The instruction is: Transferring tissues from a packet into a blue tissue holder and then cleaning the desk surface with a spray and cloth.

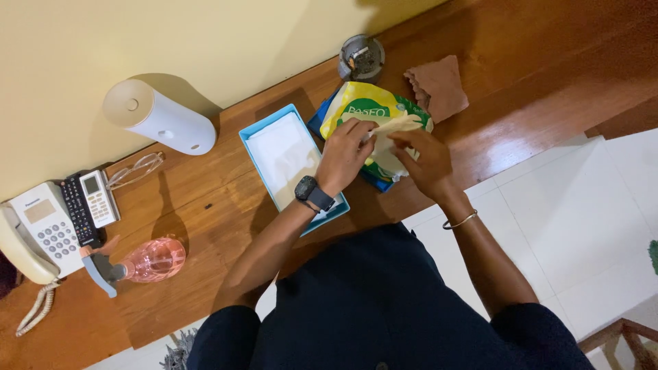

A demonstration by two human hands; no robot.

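My left hand (346, 152), with a dark watch on the wrist, pinches the opening of a yellow and green soft tissue pack (367, 108) lying on the wooden counter (226, 205). My right hand (425, 161), a thin bangle on its wrist, grips white tissues (397, 125) sticking out of the pack. Just left of the hands sits an open light-blue box (255, 140) with a stack of white tissues (288, 154) inside. A blue lid or second box (317, 122) shows under the pack.
A brown cloth (439, 85) and a round grey ashtray (361, 58) lie beyond the pack. To the left are a white cylinder (157, 116), glasses (133, 171), two remotes (89, 205), a white telephone (34, 233) and a pink spray bottle (147, 262). White floor tiles (576, 219) lie at right.
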